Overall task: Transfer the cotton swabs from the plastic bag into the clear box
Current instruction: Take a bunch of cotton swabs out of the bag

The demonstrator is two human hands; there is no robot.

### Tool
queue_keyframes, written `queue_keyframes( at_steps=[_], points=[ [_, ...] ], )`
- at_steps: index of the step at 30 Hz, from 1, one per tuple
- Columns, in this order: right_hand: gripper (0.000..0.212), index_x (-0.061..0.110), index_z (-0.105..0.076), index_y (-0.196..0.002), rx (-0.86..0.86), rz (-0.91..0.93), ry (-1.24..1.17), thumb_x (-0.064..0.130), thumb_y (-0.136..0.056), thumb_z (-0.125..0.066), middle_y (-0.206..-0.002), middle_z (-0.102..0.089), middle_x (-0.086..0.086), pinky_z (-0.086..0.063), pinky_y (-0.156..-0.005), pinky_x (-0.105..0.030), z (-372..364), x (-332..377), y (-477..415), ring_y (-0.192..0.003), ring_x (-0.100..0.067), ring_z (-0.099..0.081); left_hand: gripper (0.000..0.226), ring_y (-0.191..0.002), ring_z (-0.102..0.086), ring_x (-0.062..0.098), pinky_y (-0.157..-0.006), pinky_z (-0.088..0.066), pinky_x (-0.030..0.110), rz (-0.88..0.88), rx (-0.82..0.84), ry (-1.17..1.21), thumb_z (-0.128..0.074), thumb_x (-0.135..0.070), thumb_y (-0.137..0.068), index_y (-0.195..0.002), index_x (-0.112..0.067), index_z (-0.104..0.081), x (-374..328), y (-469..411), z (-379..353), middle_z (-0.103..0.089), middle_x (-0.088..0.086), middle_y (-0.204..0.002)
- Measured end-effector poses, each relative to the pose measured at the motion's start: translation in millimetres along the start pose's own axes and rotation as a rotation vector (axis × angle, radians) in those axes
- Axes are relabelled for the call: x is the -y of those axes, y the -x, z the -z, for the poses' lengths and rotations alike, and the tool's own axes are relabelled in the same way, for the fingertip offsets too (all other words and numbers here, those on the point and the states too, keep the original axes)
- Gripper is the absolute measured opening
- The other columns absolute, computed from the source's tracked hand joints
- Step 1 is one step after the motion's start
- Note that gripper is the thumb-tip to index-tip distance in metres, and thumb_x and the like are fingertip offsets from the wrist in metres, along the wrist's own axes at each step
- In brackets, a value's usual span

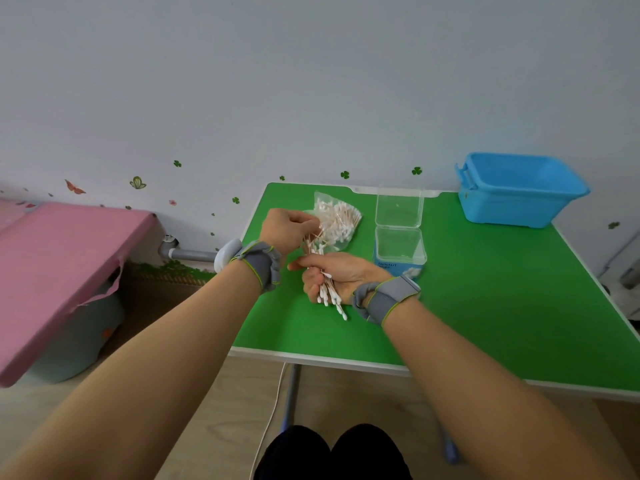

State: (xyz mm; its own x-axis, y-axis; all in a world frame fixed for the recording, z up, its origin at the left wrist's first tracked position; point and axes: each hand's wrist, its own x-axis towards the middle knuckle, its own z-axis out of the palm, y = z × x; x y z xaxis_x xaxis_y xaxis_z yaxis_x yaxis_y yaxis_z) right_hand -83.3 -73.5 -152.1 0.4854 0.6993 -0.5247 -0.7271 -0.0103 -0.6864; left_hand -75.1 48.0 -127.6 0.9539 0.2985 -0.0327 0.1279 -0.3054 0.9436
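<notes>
Where the table [485,289] meets the wall [311,81], the clear box [400,245] stands open.

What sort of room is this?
Probably a child's room or playroom: butterfly and clover stickers dot the wall, with a green desk and a pink table by it.

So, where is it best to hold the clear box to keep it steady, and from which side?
Grip the clear box low, across its side walls, probably from the right. Its lid stands open at the far edge, so the top must stay free, and the right hand holds cotton swabs on its left.
</notes>
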Motion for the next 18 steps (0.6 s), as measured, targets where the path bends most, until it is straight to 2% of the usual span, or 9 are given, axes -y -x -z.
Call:
queue_keyframes(
  at_steps=[5, 7, 11, 12, 15, 18],
  points=[
    [0.015, 0.009, -0.047, -0.085, 0.023, 0.001, -0.029, 0.013, -0.100, -0.043, -0.044, -0.041, 0.006, -0.038, -0.035, -0.015, 3.1, 3.8, -3.4, -0.032, -0.003, -0.039, 0.017, -0.070, -0.055, 0.019, -0.066, -0.048, 0.031, 0.037, 0.022, -0.040, -0.070, -0.016, -0.083, -0.091, -0.001, -0.074, -1.9, 1.9, -1.9, -0.071, 0.016, -0.089],
    [0.018, 0.009, -0.046, -0.082, 0.044, 0.012, -0.036, 0.012, -0.099, -0.042, -0.046, -0.044, 0.005, -0.037, -0.034, -0.014, 4.3, 4.3, -5.9, -0.033, -0.002, -0.039, 0.018, -0.067, -0.053, 0.018, -0.065, -0.048, 0.031, 0.047, 0.021, -0.046, -0.071, -0.014, -0.082, -0.091, 0.000, -0.074, -2.7, 3.5, -2.6, -0.070, 0.018, -0.092],
    [0.018, 0.007, -0.045, -0.081, 0.041, 0.058, -0.072, 0.011, -0.098, -0.043, -0.063, -0.045, -0.001, -0.034, -0.031, -0.013, 6.1, 3.4, -9.9, -0.034, -0.002, -0.039, 0.019, -0.072, -0.056, 0.023, -0.073, -0.054, 0.036, 0.092, 0.015, 0.012, -0.071, -0.011, -0.081, -0.093, 0.003, -0.073, -2.6, 6.3, -3.6, -0.069, 0.019, -0.092],
    [0.018, 0.007, -0.045, -0.080, 0.036, 0.072, -0.083, 0.010, -0.098, -0.044, -0.066, -0.043, -0.001, -0.034, -0.031, -0.012, 6.9, 3.7, -10.1, -0.034, -0.002, -0.039, 0.018, -0.071, -0.057, 0.024, -0.072, -0.055, 0.036, 0.108, 0.016, 0.022, -0.070, -0.011, -0.081, -0.094, 0.002, -0.073, -2.5, 7.1, -4.3, -0.069, 0.019, -0.089],
    [0.020, 0.008, -0.046, -0.079, 0.029, 0.098, -0.116, 0.010, -0.098, -0.044, -0.061, -0.044, -0.001, -0.031, -0.031, -0.010, 6.6, 6.0, -10.2, -0.034, -0.001, -0.038, 0.016, -0.058, -0.054, 0.019, -0.054, -0.048, 0.026, 0.136, 0.022, 0.065, -0.069, -0.009, -0.082, -0.093, 0.003, -0.072, -1.7, 9.8, -6.8, -0.064, 0.012, -0.073],
    [0.020, 0.008, -0.046, -0.080, 0.038, 0.117, -0.120, 0.012, -0.099, -0.043, -0.064, -0.044, -0.001, -0.030, -0.031, -0.009, 3.1, 9.5, -9.2, -0.034, 0.000, -0.039, 0.007, -0.051, -0.052, 0.017, -0.043, -0.041, 0.019, 0.168, 0.020, 0.136, -0.069, -0.007, -0.081, -0.077, -0.002, -0.070, -2.7, 11.7, -9.1, -0.059, 0.006, -0.061]
  ],
)
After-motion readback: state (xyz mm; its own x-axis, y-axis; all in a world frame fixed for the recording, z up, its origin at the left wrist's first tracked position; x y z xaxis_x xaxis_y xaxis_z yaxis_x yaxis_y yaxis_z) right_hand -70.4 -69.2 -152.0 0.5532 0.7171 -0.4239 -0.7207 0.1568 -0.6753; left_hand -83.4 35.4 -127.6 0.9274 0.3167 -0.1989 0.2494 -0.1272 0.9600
